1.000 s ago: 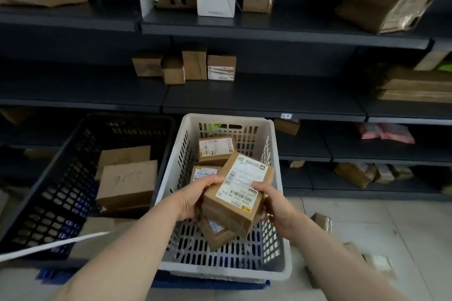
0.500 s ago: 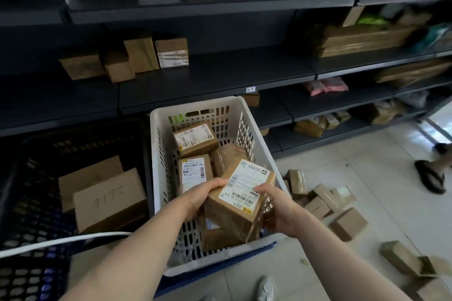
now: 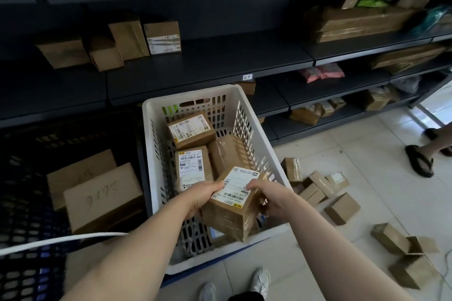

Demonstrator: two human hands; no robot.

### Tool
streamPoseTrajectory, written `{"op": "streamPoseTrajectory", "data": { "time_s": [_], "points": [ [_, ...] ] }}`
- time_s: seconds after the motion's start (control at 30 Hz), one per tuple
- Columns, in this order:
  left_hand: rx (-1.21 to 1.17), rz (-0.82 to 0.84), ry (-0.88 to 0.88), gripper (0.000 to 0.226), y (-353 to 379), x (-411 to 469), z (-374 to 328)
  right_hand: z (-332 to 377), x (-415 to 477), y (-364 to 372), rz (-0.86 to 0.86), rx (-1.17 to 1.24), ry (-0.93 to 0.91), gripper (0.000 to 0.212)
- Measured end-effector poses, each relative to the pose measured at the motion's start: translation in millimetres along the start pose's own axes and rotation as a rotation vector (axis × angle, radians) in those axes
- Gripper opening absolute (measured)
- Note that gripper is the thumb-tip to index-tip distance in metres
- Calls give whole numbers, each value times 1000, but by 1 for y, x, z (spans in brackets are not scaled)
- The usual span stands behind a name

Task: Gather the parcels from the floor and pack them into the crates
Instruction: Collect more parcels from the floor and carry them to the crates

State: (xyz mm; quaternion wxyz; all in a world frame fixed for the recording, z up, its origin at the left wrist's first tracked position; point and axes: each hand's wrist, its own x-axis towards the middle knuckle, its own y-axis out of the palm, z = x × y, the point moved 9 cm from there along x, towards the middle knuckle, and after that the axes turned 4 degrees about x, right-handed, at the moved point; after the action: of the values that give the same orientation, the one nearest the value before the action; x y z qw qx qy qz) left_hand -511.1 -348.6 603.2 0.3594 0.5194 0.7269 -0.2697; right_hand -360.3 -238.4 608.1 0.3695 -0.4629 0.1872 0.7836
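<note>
I hold a brown labelled parcel [image 3: 232, 205] low inside the near end of the white crate [image 3: 150, 144]. My left hand [image 3: 200, 194] grips its left side and my right hand [image 3: 269, 197] its right side. Deeper in the crate lie three parcels: one with a label at the far end [image 3: 190, 131], one with a label in the middle [image 3: 192, 168], and a plain taped one [image 3: 228, 154]. The black crate [image 3: 27, 203] on the left holds two larger cardboard boxes [image 3: 102, 197]. Several small parcels [image 3: 341, 208] lie scattered on the tiled floor to the right.
Dark shelving [image 3: 208, 66] loaded with boxes runs behind the crates. Another person's sandalled feet [image 3: 419, 160] stand on the floor at the right. My own shoes [image 3: 260, 280] show at the bottom. A white cable [image 3: 61, 242] crosses the black crate.
The parcel in both my hands has gone lower into the white crate. The view has swung right and down, showing more of the floor parcels.
</note>
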Motion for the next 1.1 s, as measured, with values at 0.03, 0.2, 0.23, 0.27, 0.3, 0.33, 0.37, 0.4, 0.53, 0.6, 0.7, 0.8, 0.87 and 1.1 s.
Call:
{"op": "streamPoseTrajectory", "data": {
  "time_s": [0.03,0.2,0.23,0.27,0.3,0.33,0.37,0.4,0.53,0.6,0.7,0.8,0.87,1.1],
  "points": [
    [-10,-4,24,26,-1,-1,-5,1,3,-2,2,2,-9,89],
    [314,-163,242,45,-17,-6,-48,12,-7,-2,-47,-56,-16,58],
    [392,-170,260,49,-17,-9,-53,13,-10,-2,-60,-113,-16,50],
    [459,-167,259,52,-15,-11,-56,14,-9,-3,-76,-165,-14,45],
    [513,-165,249,52,-14,-12,-56,15,-11,-4,-88,-196,-20,39],
    [547,-164,241,47,-14,-12,-55,18,-14,-5,-99,-218,-35,35],
    [563,-166,241,35,-13,-14,-55,21,-15,-6,-106,-227,-63,33],
    [564,-178,243,20,-13,-16,-56,24,-16,-6,-115,-242,-98,32],
    [453,-267,321,12,-13,-24,-70,40,-30,-10,-158,-274,-232,46],
    [382,-313,369,13,-7,-33,-82,47,-42,-14,-178,-278,-291,49],
    [271,-335,416,16,13,-43,-100,53,-61,-28,-210,-247,-362,47],
    [211,-319,446,24,44,-51,-116,53,-77,-56,-250,-191,-394,41],
    [211,-290,469,23,69,-55,-127,50,-86,-79,-276,-148,-399,34],
    [219,-167,506,19,182,-56,-160,14,-104,-199,-398,65,-389,29]
  ]
}}
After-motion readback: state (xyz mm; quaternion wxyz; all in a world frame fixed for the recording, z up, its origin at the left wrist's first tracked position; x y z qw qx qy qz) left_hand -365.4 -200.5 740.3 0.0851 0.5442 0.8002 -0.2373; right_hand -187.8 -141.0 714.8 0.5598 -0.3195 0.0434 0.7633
